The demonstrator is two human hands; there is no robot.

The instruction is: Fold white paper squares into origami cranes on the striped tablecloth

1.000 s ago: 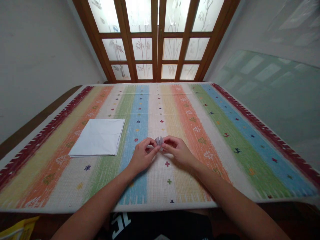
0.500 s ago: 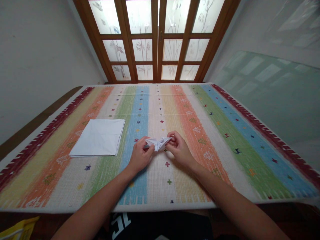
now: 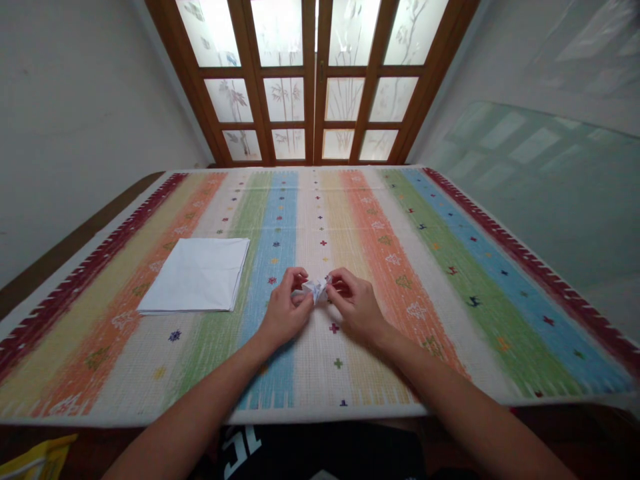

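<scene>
Between my two hands is a small folded piece of white paper (image 3: 315, 289), held just above the striped tablecloth (image 3: 320, 373). My left hand (image 3: 289, 303) is closed on its left side, thumb in front and fingers curled behind. On the right side, my right hand (image 3: 353, 297) pinches the paper with its thumb and fingertips. The fingers cover much of the paper, so its exact folded shape is hard to make out. A stack of white square paper sheets (image 3: 197, 275) lies flat on the cloth to the left of my left hand.
Beyond the table's far edge stand wooden doors (image 3: 315, 143) with frosted panes. A pale glass panel (image 3: 545, 193) leans along the right wall. Something yellow (image 3: 47, 460) shows at the bottom left, below the table edge.
The folded paper looks narrower and more bunched between my fingers. My hands have come slightly closer together on it, and the left fingers now curl over higher. The paper stack has stayed put.
</scene>
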